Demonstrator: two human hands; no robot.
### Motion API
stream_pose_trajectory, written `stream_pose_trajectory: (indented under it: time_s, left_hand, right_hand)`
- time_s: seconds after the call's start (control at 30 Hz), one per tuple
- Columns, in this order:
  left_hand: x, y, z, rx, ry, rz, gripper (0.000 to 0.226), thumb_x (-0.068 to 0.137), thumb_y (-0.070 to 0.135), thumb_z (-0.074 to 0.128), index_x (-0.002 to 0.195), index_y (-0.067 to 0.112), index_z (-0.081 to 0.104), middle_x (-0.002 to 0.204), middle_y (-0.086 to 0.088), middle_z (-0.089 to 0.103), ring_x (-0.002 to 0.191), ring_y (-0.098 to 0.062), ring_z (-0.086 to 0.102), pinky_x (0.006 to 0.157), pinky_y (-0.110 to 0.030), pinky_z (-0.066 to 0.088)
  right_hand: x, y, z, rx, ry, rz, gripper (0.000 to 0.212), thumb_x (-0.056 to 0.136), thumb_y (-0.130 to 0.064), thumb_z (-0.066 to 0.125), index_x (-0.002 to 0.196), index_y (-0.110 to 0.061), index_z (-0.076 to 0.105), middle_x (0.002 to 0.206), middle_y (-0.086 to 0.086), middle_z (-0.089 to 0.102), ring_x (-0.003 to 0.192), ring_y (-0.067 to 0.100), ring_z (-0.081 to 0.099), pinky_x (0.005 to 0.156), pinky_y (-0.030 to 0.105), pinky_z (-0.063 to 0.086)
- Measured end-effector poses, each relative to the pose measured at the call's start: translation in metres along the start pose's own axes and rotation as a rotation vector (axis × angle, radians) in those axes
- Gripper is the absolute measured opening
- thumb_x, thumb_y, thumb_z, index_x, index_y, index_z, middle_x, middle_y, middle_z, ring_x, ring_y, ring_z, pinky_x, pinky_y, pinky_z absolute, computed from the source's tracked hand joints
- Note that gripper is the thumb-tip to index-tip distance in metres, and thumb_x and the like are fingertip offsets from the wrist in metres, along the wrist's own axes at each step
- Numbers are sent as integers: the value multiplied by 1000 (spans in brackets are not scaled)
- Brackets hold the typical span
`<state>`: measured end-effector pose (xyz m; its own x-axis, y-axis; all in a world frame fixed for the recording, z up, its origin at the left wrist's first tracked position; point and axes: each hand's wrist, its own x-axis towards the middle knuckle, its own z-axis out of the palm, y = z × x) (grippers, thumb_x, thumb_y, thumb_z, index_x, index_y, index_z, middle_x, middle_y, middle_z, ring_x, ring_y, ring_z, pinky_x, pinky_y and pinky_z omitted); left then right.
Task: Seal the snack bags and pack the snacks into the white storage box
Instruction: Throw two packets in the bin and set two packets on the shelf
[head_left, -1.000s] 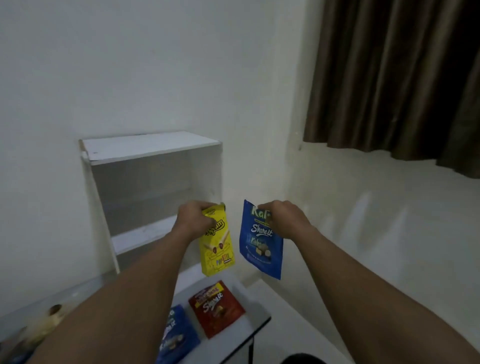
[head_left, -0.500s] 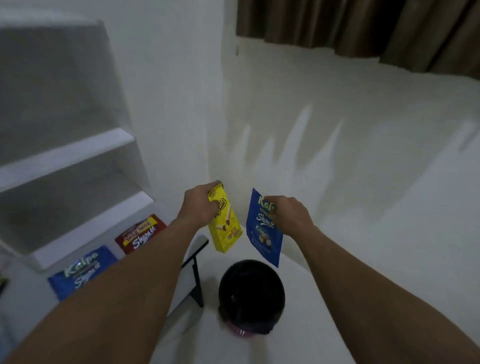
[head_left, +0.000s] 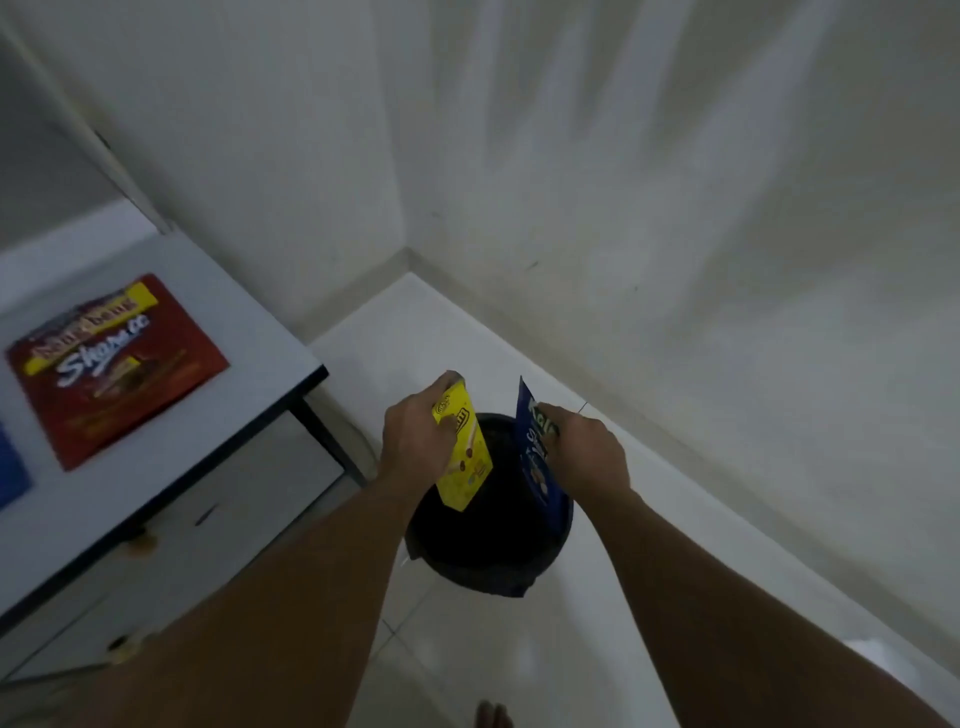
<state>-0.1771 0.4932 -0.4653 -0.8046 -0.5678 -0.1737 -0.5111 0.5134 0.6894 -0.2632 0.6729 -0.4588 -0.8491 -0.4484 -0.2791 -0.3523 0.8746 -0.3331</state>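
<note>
The black bin (head_left: 488, 530) stands on the pale tiled floor (head_left: 597, 649) in the corner of the room, and everything else can be placed from it. Directly above its open mouth, toward its left side, the left hand (head_left: 415, 441) hangs with its fingers curled tight around the top of a yellow snack bag (head_left: 462, 457); the bag dangles tilted, its lower corner pointing down into the dark opening. Above the bin's right side the right hand (head_left: 587, 452) is likewise closed, pinching the upper edge of a blue snack bag (head_left: 535, 462), which hangs edge-on so that its lower end overlaps the bin's right rim. The two bags hang apart, a strip of the bin's black interior showing between them. Whether either bag's top is sealed cannot be told, since the hands cover the openings. To the left of the bin, and higher, a white table (head_left: 171, 291) with a dark edge and a dark leg stands near it; a red snack bag (head_left: 114, 364) lies flat on the tabletop, well apart from the bin, and a patch of blue (head_left: 10, 467) shows at the frame's far left edge on the same surface. On the near side of the bin, at the bottom of the view, the toes of a bare foot (head_left: 493, 714) rest on the floor.
</note>
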Motion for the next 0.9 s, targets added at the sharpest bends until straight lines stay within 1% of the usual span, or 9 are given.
stream_pose_trajectory:
  time_s: [0.1, 0.23, 0.3, 0.4, 0.47, 0.53, 0.63, 0.77, 0.9]
  left_hand:
    - [15, -33, 44, -12, 9, -25, 54, 89, 6, 57, 139, 27, 54, 106, -14, 71, 102, -29, 63, 84, -29, 46]
    - [29, -69, 95, -1, 5, -93, 57, 88, 5, 52, 140, 29, 53, 100, -15, 67, 97, -30, 60, 75, -30, 42]
    - [33, -86, 116, 34, -35, -100, 55, 88, 8, 52, 137, 31, 53, 104, -12, 67, 102, -32, 61, 76, -30, 44]
    - [32, -100, 134, 92, -138, -146, 58, 94, 24, 51, 150, 27, 36, 133, -12, 60, 119, -34, 55, 92, -36, 48]
    - [26, -99, 133, 125, -196, -183, 61, 97, 30, 51, 153, 23, 29, 142, -12, 53, 129, -34, 48, 104, -41, 43]
    - [20, -88, 119, 158, -242, -177, 61, 99, 32, 50, 153, 16, 28, 143, -14, 50, 131, -35, 46, 106, -41, 41]
    - [17, -56, 76, 186, -247, -137, 58, 98, 35, 50, 149, 11, 36, 141, -15, 52, 129, -33, 48, 104, -37, 42]
    - [18, 2, -6, 152, -208, -95, 66, 97, 41, 53, 150, 8, 34, 152, -11, 42, 140, -26, 37, 115, -33, 30]
    - [13, 65, -99, 218, -142, -55, 70, 95, 48, 53, 151, 10, 33, 153, -9, 39, 142, -23, 34, 115, -32, 29]
  right_hand:
    - [19, 22, 46, 7, -25, 22, 40, 98, -19, 41, 136, -28, 52, 115, 11, 66, 102, 34, 62, 81, 36, 49]
    - [39, 42, 95, 3, 26, -12, 40, 97, -18, 43, 135, -29, 53, 106, 11, 69, 93, 35, 65, 75, 37, 52]
    - [47, 50, 115, 14, 7, -10, 40, 97, -18, 45, 134, -29, 53, 105, 11, 69, 92, 35, 65, 71, 35, 49]
    - [53, 59, 130, 6, -80, 38, 38, 97, -25, 46, 134, -27, 53, 110, 10, 68, 100, 33, 63, 74, 35, 48]
    - [48, 63, 130, -27, -146, 52, 36, 97, -26, 45, 131, -22, 56, 114, 9, 67, 105, 32, 61, 81, 37, 49]
    - [41, 61, 117, -49, -194, 57, 35, 98, -28, 43, 128, -19, 57, 117, 8, 66, 108, 31, 60, 84, 37, 49]
    - [37, 45, 75, -94, -207, 20, 34, 98, -33, 41, 122, -18, 60, 116, 8, 66, 106, 30, 60, 85, 38, 51]
    - [35, 1, -8, -145, -134, -89, 40, 100, -36, 42, 125, -9, 58, 123, 11, 63, 114, 31, 58, 90, 39, 48]
    - [30, -58, -97, -182, -88, -200, 45, 99, -39, 45, 127, -5, 57, 126, 14, 62, 116, 33, 57, 94, 41, 49]
